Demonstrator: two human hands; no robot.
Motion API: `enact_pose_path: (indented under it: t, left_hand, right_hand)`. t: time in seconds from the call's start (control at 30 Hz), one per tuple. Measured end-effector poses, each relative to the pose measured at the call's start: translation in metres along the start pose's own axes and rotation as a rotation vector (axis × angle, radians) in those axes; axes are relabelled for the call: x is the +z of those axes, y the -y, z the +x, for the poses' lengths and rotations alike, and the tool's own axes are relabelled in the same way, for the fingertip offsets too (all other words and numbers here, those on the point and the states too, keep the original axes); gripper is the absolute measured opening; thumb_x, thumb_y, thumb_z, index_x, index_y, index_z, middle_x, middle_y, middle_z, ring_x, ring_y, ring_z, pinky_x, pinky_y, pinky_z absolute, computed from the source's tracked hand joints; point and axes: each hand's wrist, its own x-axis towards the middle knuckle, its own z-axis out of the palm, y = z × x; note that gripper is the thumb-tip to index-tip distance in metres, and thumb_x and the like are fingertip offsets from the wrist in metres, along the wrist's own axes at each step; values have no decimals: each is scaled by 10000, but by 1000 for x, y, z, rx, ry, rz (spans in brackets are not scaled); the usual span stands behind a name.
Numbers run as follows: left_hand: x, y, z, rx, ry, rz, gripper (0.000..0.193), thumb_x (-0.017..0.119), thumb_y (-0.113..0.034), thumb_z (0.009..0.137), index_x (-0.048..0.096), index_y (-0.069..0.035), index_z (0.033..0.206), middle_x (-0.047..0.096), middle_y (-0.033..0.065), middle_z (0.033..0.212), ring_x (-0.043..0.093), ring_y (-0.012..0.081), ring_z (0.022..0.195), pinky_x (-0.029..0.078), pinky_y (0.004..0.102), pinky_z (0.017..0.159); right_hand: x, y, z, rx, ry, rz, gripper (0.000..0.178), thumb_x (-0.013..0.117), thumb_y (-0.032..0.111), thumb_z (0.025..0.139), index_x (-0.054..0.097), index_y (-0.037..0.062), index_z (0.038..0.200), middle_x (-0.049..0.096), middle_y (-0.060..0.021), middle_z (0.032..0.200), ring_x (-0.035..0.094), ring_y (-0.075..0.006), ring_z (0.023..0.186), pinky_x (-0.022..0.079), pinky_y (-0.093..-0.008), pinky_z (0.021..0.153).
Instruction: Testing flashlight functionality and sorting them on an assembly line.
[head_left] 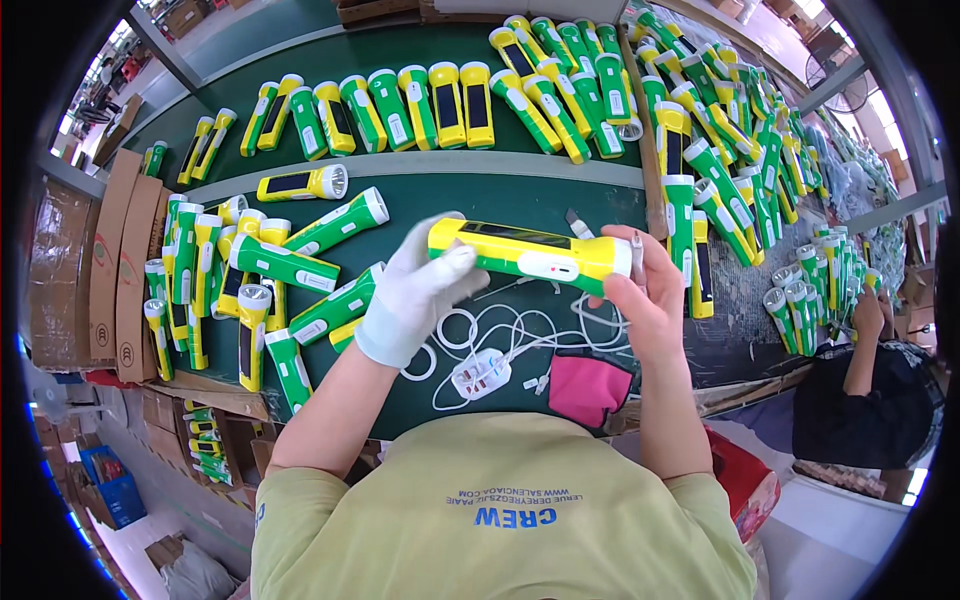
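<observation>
A yellow and green flashlight (585,252) with a dark solar panel lies level between my hands above the green bench. My left hand (415,285), in a white glove, is closed around its tail end. At the lamp end my bare right hand (650,300) grips the head, thumb below. A pale cable plug (637,250) shows by the right fingers; whether they pinch it is unclear. Below the flashlight sit a white charging hub (480,374), tangled white cables (530,335) and a pink cloth (590,390).
More flashlights (310,250) are heaped at left, and a row (400,110) stands along the back shelf. A large pile (740,140) fills the right side. Cardboard boxes (110,260) edge the bench's left. At far right another person's hand (870,310) is among flashlights.
</observation>
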Motion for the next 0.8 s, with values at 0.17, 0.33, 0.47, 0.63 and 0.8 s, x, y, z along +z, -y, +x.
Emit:
enact_pose_path:
  t: [0.17,0.33,0.47,0.63,0.8]
  left_hand:
    - [31,-6,11,1058,350,1496,603,804,-172,647,561,-65,1188,587,176,1161,581,355,1066,478,380,874]
    - [18,26,33,39,177,390,470,562,-449,947,525,-51,1195,608,37,854,604,127,754,503,290,656]
    - [-2,20,41,-45,64,-7,438,506,-453,975,527,-66,1179,613,32,843,601,120,706,489,251,623]
    - [1,26,26,-78,27,-33,460,530,-453,964,505,-68,1215,609,40,857,606,129,712,505,261,642]
    - [5,39,28,-98,27,-7,399,512,-414,979,502,-86,1205,611,55,904,612,154,771,518,299,698]
  right_hand:
    - [14,0,-8,96,-17,-127,408,734,42,807,576,-48,1172,640,-58,924,581,-49,718,455,-170,593]
    - [3,12,-4,-135,-124,-345,329,485,177,978,571,-32,1218,631,-19,842,452,-25,644,335,-179,557]
    - [-21,4,-8,83,-115,-267,215,542,96,952,665,-42,1062,601,-5,782,469,-28,640,319,-160,538]
    - [-2,-1,-18,-46,-64,-404,151,610,29,922,672,-11,1053,615,9,814,517,-37,685,410,-177,588]
    - [38,-18,-15,-508,265,-881,151,661,33,840,655,57,989,601,-86,765,604,-210,639,470,-299,528]
